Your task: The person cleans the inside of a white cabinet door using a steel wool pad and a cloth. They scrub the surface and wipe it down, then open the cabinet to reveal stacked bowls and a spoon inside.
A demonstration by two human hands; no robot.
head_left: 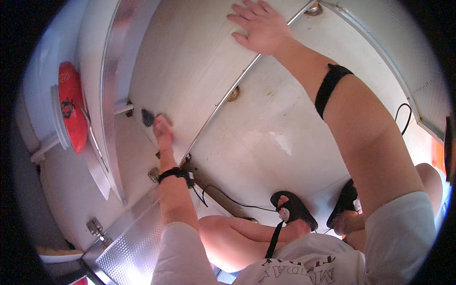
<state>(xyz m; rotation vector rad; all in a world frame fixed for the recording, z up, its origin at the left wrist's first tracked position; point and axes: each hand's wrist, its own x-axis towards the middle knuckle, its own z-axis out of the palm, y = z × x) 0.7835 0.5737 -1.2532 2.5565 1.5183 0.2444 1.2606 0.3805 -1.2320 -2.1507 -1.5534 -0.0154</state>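
My right hand (262, 27) lies with spread fingers on a pale board (194, 61), close to the thin metal strip (228, 95) along its edge. At the board's left end is my left hand (163, 126), smeared by motion, so its fingers cannot be made out. Right beside it is a small dark patch or pad (147, 117). Whether the left hand holds that dark piece is unclear. A black band sits on each arm.
An open door panel (108, 95) stands at the left, with a red oval object (72, 107) beyond it. Metal hinges (95, 228) and a dimpled metal sheet (128, 251) are at lower left. A black cable (232, 205) runs across the floor towards my sandals (294, 209).
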